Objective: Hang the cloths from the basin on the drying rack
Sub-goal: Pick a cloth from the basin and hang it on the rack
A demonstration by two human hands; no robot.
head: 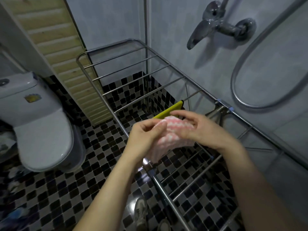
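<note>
A pink and white checked cloth [168, 137] is bunched between both hands above the middle of the steel drying rack [103, 94]. My left hand [146, 134] grips its left side with curled fingers. Over the cloth's right side my right hand [196, 127] curls its fingers and holds it. Just behind the hands a yellow cloth [170, 110] hangs over one rack bar. The basin is not in view.
A white toilet [41, 124] stands on the left on the black and white mosaic floor [66, 189]. A shower tap [218, 25] and hose [250, 67] hang on the right wall above the rack. A wooden slatted panel [66, 64] rises behind the rack.
</note>
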